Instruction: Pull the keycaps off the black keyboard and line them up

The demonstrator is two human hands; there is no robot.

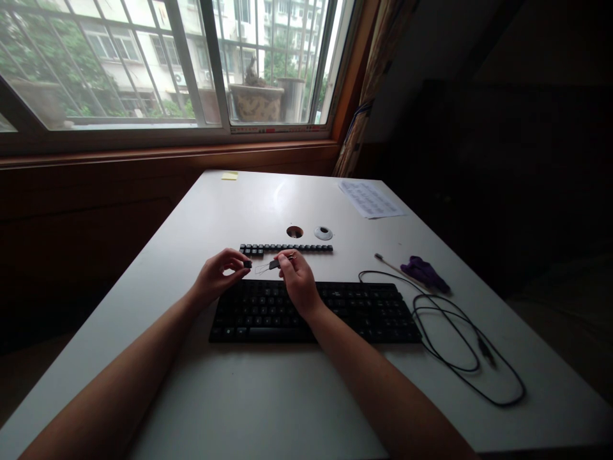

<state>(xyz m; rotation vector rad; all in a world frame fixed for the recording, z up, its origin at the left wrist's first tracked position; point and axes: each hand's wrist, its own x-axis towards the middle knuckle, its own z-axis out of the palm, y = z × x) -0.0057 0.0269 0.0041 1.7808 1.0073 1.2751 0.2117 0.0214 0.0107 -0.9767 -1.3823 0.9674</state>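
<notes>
A black keyboard point(354, 310) lies on the white table point(268, 409) in front of me. Just beyond it, a row of removed black keycaps point(286, 248) sits in a line. My left hand point(218, 276) pinches a single black keycap point(248, 263) between thumb and fingers. My right hand point(297, 281) is closed on a wire keycap puller point(269, 266), whose wire loop points left toward the keycap. Both hands hover over the keyboard's far edge.
The keyboard's black cable point(454, 338) coils on the table at the right. A purple cloth point(425, 272) and a thin stick point(393, 263) lie beyond it. A printed sheet point(370, 198), a yellow sticky note point(229, 176), a cable hole point(294, 231) and its cap point(324, 232) lie farther back.
</notes>
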